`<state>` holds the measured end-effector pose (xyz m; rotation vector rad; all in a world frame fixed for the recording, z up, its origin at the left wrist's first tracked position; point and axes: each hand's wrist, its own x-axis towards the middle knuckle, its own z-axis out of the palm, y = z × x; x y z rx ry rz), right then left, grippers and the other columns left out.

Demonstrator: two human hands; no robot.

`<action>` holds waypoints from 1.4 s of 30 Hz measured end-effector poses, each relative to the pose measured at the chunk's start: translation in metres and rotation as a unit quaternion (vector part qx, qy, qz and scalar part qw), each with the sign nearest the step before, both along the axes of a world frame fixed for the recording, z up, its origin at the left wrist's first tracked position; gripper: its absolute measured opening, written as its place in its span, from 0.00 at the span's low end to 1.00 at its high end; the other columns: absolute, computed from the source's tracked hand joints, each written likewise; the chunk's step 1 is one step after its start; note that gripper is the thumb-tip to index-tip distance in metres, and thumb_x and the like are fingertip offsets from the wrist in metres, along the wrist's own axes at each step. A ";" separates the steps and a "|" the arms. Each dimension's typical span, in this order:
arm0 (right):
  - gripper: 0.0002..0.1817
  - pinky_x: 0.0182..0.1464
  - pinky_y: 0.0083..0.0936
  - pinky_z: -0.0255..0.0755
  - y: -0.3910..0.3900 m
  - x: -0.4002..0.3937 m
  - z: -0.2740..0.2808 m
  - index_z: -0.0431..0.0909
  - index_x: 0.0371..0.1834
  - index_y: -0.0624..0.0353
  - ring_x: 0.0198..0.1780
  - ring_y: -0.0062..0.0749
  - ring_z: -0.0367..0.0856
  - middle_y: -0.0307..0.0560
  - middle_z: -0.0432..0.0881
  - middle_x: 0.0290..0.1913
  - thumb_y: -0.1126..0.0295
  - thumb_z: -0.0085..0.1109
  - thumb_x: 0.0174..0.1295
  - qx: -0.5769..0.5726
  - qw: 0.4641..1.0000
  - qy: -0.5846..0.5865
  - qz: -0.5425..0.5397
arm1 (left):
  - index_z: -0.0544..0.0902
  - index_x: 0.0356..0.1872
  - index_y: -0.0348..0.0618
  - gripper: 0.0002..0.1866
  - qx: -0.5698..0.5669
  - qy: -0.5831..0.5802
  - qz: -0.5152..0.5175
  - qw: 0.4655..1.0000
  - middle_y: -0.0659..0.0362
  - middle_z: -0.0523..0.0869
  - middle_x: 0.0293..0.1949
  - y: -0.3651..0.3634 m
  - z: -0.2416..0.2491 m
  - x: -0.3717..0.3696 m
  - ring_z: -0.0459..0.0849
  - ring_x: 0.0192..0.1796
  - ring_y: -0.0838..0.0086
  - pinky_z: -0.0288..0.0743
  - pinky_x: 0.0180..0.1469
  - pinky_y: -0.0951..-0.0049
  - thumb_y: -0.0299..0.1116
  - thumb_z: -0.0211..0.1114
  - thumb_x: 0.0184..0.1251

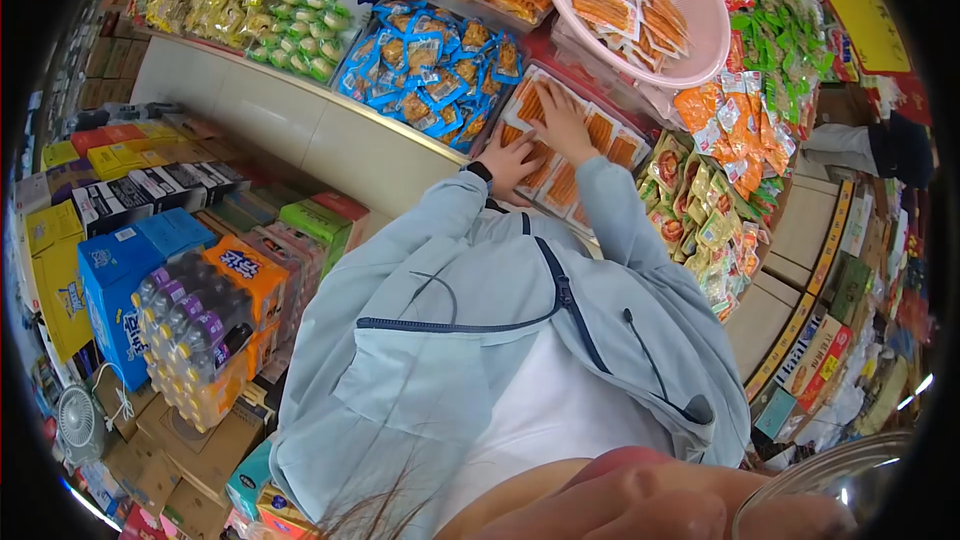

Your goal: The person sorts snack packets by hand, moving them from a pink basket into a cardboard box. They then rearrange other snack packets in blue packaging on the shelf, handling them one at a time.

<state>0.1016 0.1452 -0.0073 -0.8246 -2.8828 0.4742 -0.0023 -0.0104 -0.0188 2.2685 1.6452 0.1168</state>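
Note:
Both hands rest on a compartment of flat orange snack packs (562, 188) laid in rows. My left hand (507, 162), with a dark band at its wrist, lies at the compartment's left side, fingers spread on the packs. Beside it on the right, my right hand (563, 122) reaches farther in, its fingers stretched out over the upper packs. Neither hand is wrapped round a pack. Blue snack packets (430, 70) fill the neighbouring compartment on the left. Above and to the right stands a pink basket (708, 30) holding more orange packs.
Green-and-gold packets (690, 195) and orange packets (740, 125) lie right of the hands. Stacked cartons (110, 290) and wrapped bottles (205, 320) stand at the lower left. A person's leg (845, 147) shows at the right, near a shelf edge (800, 315).

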 end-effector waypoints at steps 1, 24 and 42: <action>0.43 0.68 0.48 0.55 0.001 0.000 -0.002 0.56 0.74 0.52 0.72 0.48 0.59 0.50 0.61 0.72 0.59 0.67 0.55 -0.016 1.000 0.002 -0.013 | 0.66 0.68 0.52 0.52 0.009 -0.003 0.003 1.000 0.47 0.67 0.65 -0.001 0.001 0.000 0.54 0.75 0.54 0.37 0.67 0.22 0.68 0.69 0.41; 0.16 0.44 0.33 0.74 0.026 0.024 0.163 0.79 0.41 0.59 0.39 0.39 0.79 0.47 0.80 0.39 0.68 0.72 0.51 -0.071 0.944 0.315 -0.071 | 0.64 0.70 0.53 0.53 -0.031 0.044 0.009 0.999 0.47 0.66 0.67 0.000 0.014 0.004 0.58 0.74 0.55 0.33 0.68 0.25 0.72 0.64 0.44; 0.32 0.64 0.52 0.53 -0.025 0.055 0.067 0.69 0.64 0.53 0.64 0.57 0.60 0.59 0.63 0.66 0.69 0.64 0.52 0.124 0.958 0.206 -0.154 | 0.65 0.70 0.51 0.53 -0.021 0.009 -0.001 1.000 0.45 0.67 0.66 0.003 0.002 0.001 0.59 0.73 0.52 0.33 0.67 0.23 0.72 0.64 0.43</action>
